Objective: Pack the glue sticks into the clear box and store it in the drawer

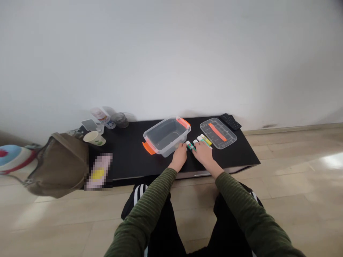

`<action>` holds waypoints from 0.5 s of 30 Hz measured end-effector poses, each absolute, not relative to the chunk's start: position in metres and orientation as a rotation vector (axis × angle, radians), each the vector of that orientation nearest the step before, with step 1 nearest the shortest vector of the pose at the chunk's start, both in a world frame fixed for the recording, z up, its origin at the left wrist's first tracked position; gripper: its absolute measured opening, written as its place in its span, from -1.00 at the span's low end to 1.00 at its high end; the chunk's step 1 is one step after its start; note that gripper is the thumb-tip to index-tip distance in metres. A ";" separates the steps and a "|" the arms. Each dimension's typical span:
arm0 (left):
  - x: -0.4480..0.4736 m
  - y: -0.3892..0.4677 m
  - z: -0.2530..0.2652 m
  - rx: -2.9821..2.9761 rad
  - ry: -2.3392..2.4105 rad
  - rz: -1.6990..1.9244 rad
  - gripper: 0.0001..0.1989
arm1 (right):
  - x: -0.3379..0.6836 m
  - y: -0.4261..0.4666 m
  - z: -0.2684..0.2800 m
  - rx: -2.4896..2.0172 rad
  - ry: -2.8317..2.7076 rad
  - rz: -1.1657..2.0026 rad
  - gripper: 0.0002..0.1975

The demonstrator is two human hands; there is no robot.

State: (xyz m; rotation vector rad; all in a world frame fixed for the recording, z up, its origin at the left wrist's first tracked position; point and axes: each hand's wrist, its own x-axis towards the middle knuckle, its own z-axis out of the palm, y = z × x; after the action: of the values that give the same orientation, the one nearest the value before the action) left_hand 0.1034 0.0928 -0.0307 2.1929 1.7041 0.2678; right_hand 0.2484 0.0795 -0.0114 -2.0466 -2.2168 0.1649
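Note:
Several glue sticks with white caps lie side by side on the black table, between a clear plastic box (167,134) with orange clips and its clear lid (227,141). One green-labelled glue stick (191,146) shows between my hands, and a yellow-labelled glue stick (206,140) lies farther right. My right hand (203,153) is closed over a white-capped glue stick in the row, its fingers covering most of the barrel. At the box's front right corner, my left hand (180,157) has its fingers curled together; whatever is in them is hidden. The box stands uncovered.
On the table's left are a paper cup (94,138), a glass (120,120), a spray bottle (103,117) and a brown bag (61,164). A black patterned item (230,121) lies behind the lid. The table (134,167) backs onto a white wall.

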 end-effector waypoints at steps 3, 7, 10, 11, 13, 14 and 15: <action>0.100 0.093 -0.031 2.171 1.698 0.284 -0.66 | 0.238 0.078 -0.017 -2.107 -2.244 0.208 -0.71; 0.096 0.094 -0.032 2.152 1.674 0.329 -0.66 | 0.232 0.079 -0.023 -2.165 -2.255 0.246 -0.69; 0.091 0.096 -0.032 2.143 1.628 0.387 -0.67 | 0.233 0.078 -0.024 -2.172 -2.252 0.263 -0.68; 0.090 0.096 -0.033 2.135 1.611 0.410 -0.67 | 0.234 0.077 -0.024 -2.175 -2.244 0.268 -0.67; 0.087 0.096 -0.033 2.112 1.573 0.469 -0.68 | 0.238 0.075 -0.022 -2.177 -2.219 0.287 -0.66; 0.085 0.097 -0.034 2.092 1.557 0.509 -0.69 | 0.240 0.073 -0.020 -2.177 -2.201 0.305 -0.66; 0.084 0.097 -0.035 2.060 1.542 0.556 -0.70 | 0.242 0.071 -0.018 -2.177 -2.179 0.327 -0.66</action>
State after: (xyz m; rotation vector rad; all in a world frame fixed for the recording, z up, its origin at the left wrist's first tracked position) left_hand 0.0841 0.0975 -0.0349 2.0598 1.5417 0.5556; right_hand 0.2418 0.0711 -0.0180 -2.1773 -2.1794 0.3266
